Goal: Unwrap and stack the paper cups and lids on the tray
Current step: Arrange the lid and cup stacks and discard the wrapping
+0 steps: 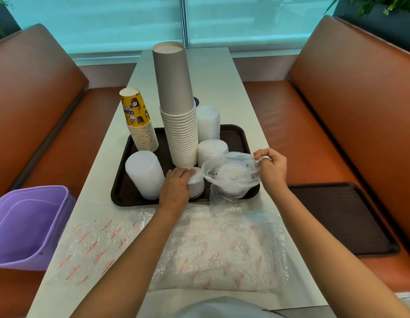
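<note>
A dark brown tray (121,191) on the table holds a tall stack of grey paper cups (176,111), a shorter stack of yellow printed cups (139,125) and several stacks of white lids (144,175). At the tray's front, my left hand (176,188) grips a short stack of white lids (197,183). Just to its right sits another lid stack inside a clear plastic bag (231,177). My right hand (271,167) pinches the bag's stretched upper edge, pulling it to the right.
Empty clear wrappers with red print (199,244) lie on the table in front of me. A purple bin (27,226) stands at the left. A second dark tray (344,216) lies on the orange bench at the right. Benches flank the narrow table.
</note>
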Demonstrator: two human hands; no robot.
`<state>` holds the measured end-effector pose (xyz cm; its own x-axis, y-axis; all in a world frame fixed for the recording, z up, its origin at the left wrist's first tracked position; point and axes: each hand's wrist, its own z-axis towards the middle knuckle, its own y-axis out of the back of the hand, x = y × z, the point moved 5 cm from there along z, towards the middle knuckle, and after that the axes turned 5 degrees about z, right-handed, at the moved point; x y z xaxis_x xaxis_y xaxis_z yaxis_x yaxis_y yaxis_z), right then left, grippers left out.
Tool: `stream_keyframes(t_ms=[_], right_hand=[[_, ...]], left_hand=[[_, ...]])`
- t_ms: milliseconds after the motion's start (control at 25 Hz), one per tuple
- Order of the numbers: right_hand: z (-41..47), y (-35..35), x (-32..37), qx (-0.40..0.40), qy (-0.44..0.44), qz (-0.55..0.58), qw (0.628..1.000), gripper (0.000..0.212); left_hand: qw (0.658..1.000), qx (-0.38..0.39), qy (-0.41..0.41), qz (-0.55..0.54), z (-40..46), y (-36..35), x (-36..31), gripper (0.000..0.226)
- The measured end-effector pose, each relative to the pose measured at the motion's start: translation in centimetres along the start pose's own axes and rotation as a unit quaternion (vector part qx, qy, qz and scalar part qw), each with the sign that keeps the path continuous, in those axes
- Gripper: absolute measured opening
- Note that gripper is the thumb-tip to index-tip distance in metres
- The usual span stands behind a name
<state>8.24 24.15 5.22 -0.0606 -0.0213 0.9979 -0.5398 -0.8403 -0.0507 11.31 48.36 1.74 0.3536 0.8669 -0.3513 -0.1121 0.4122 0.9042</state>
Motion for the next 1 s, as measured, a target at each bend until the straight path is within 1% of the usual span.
stream_keyframes(t_ms=[80,160,200,240,280,320,360,440,520,600,840,920,1000], right_hand=[[0.0,0.5,-0.1,-0.028,-0.013,0.0,1.0,0.043],[0.0,0.7,0.0,-0.037,-0.015,-0.002,0.999,0.043],[0.0,0.8,0.0,-0.034,-0.014,-0.003,0.999,0.043],[-0.1,0.7,0.0,-0.029,-0.012,-0.005,0.999,0.042],[-0.1,0.7,0.0,-0.024,-0.009,-0.007,1.0,0.042],[-0.1,0.6,0.0,-0.021,-0.006,-0.009,1.0,0.042],[-0.1,0.6,0.1,-0.02,-0.005,-0.012,1.0,0.043],[-0.2,0.6,0.1,-0.023,-0.006,-0.015,1.0,0.043],[-0.3,0.6,0.1,-0.026,-0.007,-0.015,1.0,0.043],[-0.3,0.6,0.2,-0.023,-0.005,-0.014,1.0,0.043],[-0.1,0.8,0.1,-0.022,-0.003,-0.013,1.0,0.044],[-0.2,0.9,0.2,-0.023,0.0,-0.012,1.0,0.043],[-0.3,0.8,0.5,-0.014,0.004,-0.003,1.0,0.041]], left_hand=[[0.998,0.052,-0.002,0.019,-0.6,-0.7,0.0,0.05],[0.996,0.082,0.0,0.031,-1.1,-1.2,0.2,0.054],[0.996,0.077,-0.004,0.036,-1.1,-1.3,0.2,0.056],[0.998,0.056,-0.008,0.04,-0.8,-1.2,0.2,0.058],[0.998,0.037,-0.001,0.041,-0.3,-1.0,0.2,0.061],[0.998,0.04,0.023,0.039,0.4,-0.9,0.3,0.067],[0.996,0.066,0.052,0.035,1.1,-1.1,0.6,0.077],[0.984,0.146,0.101,0.032,1.7,-1.9,1.2,0.097],[0.972,0.202,0.114,0.036,1.8,-2.5,1.2,0.108],[0.968,0.219,0.113,0.048,2.1,-2.9,1.1,0.109],[0.96,0.237,0.107,0.107,2.6,-2.5,0.8,0.095],[0.953,0.253,0.119,0.119,2.5,-2.6,0.7,0.097],[0.947,0.261,0.129,0.133,2.2,-2.7,0.4,0.105]])
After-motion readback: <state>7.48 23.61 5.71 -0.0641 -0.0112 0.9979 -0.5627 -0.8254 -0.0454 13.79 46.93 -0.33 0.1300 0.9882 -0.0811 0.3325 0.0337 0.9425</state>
